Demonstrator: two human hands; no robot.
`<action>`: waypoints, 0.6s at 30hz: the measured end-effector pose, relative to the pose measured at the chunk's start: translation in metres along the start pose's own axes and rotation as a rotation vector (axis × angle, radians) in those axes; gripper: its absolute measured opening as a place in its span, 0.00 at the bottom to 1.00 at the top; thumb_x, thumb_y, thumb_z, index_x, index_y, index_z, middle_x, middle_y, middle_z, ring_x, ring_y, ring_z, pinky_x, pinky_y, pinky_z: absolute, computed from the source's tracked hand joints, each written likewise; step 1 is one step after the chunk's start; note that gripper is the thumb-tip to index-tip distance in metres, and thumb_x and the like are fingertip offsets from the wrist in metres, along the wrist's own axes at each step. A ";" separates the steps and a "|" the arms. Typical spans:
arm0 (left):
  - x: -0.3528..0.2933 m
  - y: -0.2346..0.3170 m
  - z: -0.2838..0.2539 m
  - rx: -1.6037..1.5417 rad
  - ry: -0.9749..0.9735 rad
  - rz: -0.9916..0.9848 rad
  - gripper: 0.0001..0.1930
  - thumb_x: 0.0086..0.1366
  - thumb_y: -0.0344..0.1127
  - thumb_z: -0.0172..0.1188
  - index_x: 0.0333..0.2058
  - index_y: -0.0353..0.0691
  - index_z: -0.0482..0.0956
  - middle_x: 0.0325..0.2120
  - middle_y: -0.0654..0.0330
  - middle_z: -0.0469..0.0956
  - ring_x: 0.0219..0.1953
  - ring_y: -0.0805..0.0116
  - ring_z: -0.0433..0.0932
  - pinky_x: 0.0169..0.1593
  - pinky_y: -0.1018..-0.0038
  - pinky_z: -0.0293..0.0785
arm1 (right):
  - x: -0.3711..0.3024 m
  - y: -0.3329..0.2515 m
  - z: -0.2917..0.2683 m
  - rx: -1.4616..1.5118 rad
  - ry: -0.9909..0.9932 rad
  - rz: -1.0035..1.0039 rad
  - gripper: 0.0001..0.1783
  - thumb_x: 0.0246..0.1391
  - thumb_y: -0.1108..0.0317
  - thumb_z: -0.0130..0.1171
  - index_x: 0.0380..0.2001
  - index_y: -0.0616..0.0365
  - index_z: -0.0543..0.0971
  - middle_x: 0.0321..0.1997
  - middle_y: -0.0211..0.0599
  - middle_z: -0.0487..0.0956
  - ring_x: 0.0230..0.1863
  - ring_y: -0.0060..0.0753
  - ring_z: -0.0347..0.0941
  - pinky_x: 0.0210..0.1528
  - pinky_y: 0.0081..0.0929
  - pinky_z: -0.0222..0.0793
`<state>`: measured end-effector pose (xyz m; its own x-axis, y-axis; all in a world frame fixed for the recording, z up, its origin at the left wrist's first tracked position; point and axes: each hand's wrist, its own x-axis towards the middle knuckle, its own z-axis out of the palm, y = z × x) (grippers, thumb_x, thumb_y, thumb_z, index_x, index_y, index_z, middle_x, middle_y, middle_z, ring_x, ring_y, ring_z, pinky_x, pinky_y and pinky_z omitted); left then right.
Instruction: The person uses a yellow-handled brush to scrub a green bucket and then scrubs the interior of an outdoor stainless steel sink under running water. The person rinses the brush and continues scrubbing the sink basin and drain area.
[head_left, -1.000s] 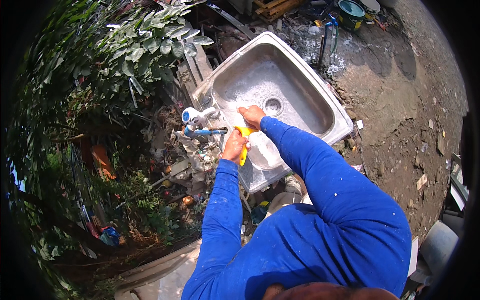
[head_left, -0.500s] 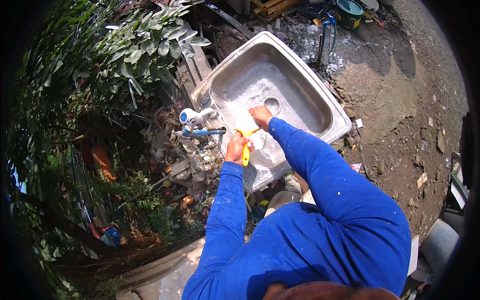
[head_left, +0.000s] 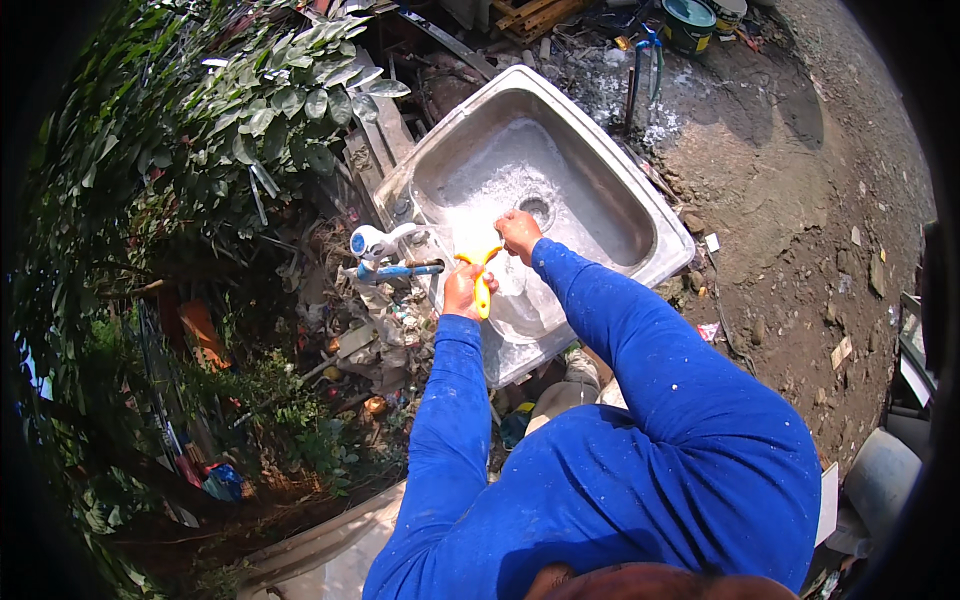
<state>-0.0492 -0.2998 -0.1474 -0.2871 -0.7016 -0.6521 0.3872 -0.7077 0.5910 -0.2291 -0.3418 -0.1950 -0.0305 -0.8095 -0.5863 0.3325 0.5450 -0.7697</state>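
My left hand (head_left: 462,291) is wrapped round the handle of a yellow-handled tool (head_left: 482,297) with a flared, wide head. Glare washes out the front of that head, so its exact kind cannot be made out. Close beside it, my right hand (head_left: 518,235) is closed, fingers curled toward the tool's head; whatever they pinch is hidden. Both hands are over the near left part of a metal sink (head_left: 665,225), whose basin has whitish wet patches and a round drain (head_left: 537,209). Left of my hands stands a white tap (head_left: 375,243) above a blue pipe (head_left: 405,270).
Leafy branches (head_left: 270,105) hang at the left over scattered rubble and litter. Behind the sink are a dark bucket (head_left: 690,25) and an upright blue pipe (head_left: 655,65). Bare dirt ground (head_left: 800,230) lies to the right. A pale basin edge (head_left: 330,535) shows at the lower left.
The yellow-handled tool has shifted slightly away and to the left, and tilted a little, with my left hand. My right hand stays close by. The whole view has moved slightly.
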 end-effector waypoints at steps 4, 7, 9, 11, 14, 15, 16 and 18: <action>0.019 0.004 0.010 0.002 0.106 -0.010 0.17 0.71 0.29 0.51 0.58 0.38 0.70 0.43 0.58 0.76 0.30 0.71 0.74 0.33 0.69 0.78 | -0.007 -0.003 0.000 0.042 0.097 -0.053 0.22 0.58 0.66 0.60 0.53 0.66 0.78 0.34 0.42 0.82 0.22 0.30 0.76 0.25 0.32 0.73; 0.038 0.008 0.030 0.004 0.132 0.015 0.16 0.72 0.29 0.50 0.57 0.37 0.71 0.41 0.57 0.79 0.30 0.69 0.75 0.33 0.68 0.79 | 0.015 0.014 -0.013 -0.225 0.169 -0.217 0.28 0.54 0.62 0.64 0.56 0.65 0.79 0.42 0.51 0.84 0.35 0.42 0.82 0.39 0.37 0.78; 0.053 0.007 0.015 -0.034 0.214 0.020 0.15 0.72 0.30 0.49 0.55 0.36 0.72 0.42 0.55 0.80 0.33 0.66 0.78 0.36 0.68 0.81 | -0.003 0.010 -0.004 -0.488 0.152 -0.318 0.31 0.51 0.57 0.67 0.56 0.63 0.80 0.48 0.55 0.84 0.52 0.55 0.81 0.58 0.40 0.75; 0.072 0.002 -0.002 -0.132 0.190 0.025 0.15 0.72 0.31 0.50 0.55 0.35 0.73 0.43 0.54 0.81 0.34 0.65 0.79 0.38 0.67 0.81 | -0.036 -0.005 0.003 -0.504 0.071 -0.376 0.28 0.54 0.59 0.65 0.55 0.62 0.80 0.48 0.54 0.84 0.51 0.54 0.81 0.57 0.41 0.76; 0.091 -0.007 0.009 -0.103 0.125 0.025 0.14 0.70 0.30 0.52 0.53 0.36 0.74 0.40 0.55 0.80 0.33 0.62 0.80 0.38 0.65 0.80 | -0.041 0.005 -0.014 -0.652 -0.009 -0.531 0.25 0.56 0.63 0.62 0.56 0.60 0.80 0.54 0.53 0.81 0.56 0.54 0.78 0.61 0.42 0.73; 0.098 -0.010 0.013 -0.095 0.105 0.007 0.15 0.70 0.29 0.52 0.54 0.36 0.74 0.41 0.54 0.81 0.34 0.62 0.80 0.40 0.65 0.81 | -0.040 0.009 -0.022 -0.722 -0.034 -0.598 0.24 0.56 0.64 0.61 0.56 0.59 0.80 0.56 0.53 0.80 0.57 0.54 0.77 0.62 0.42 0.72; 0.101 -0.015 0.004 -0.100 0.107 0.002 0.16 0.70 0.29 0.52 0.55 0.35 0.74 0.42 0.53 0.81 0.34 0.62 0.80 0.42 0.65 0.81 | -0.048 0.006 -0.021 -0.829 -0.023 -0.660 0.25 0.56 0.64 0.61 0.57 0.58 0.79 0.59 0.52 0.77 0.59 0.55 0.76 0.63 0.43 0.71; 0.119 -0.034 -0.007 -0.157 0.139 -0.024 0.15 0.68 0.27 0.51 0.52 0.36 0.75 0.39 0.54 0.81 0.36 0.59 0.81 0.42 0.62 0.81 | -0.057 0.000 -0.029 -1.042 0.015 -0.784 0.26 0.56 0.66 0.60 0.60 0.56 0.77 0.65 0.52 0.73 0.61 0.56 0.73 0.65 0.45 0.69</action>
<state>-0.0907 -0.3588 -0.2484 -0.1790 -0.6587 -0.7308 0.5166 -0.6951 0.5000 -0.2550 -0.2889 -0.1690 0.1060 -0.9886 0.1074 -0.6612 -0.1507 -0.7349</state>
